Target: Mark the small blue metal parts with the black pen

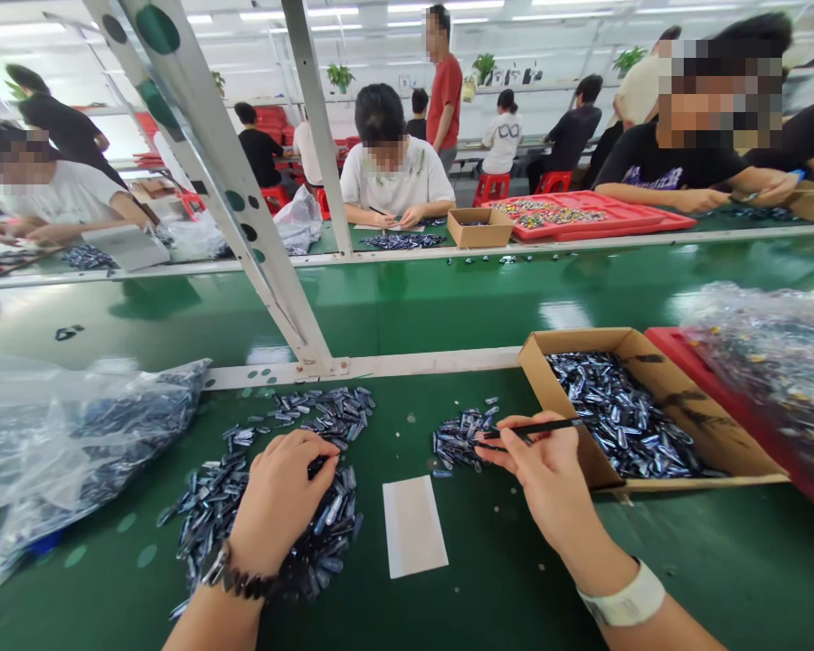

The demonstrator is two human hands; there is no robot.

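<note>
My left hand (281, 497) is over a large pile of small, shiny dark-blue pieces (207, 511). Its thumb and forefinger are closed on a small dark piece (317, 466), whose exact kind I cannot make out. In my right hand (549, 484) is a pair of black tweezers (546, 427), pinched between thumb and fingers. The tweezers' tips point left, at the edge of a smaller heap of the same pieces (456, 440). Between my hands a pale rectangular pad (415, 529) lies flat on the green table.
On the right, a cardboard box (725, 443) holds many of these pieces, beside a red tray (671, 344) under a clear bag (773, 362). A plastic bag (74, 443) lies left. A white metal post (244, 217) rises ahead, before a green belt (434, 303). Co-workers sit opposite.
</note>
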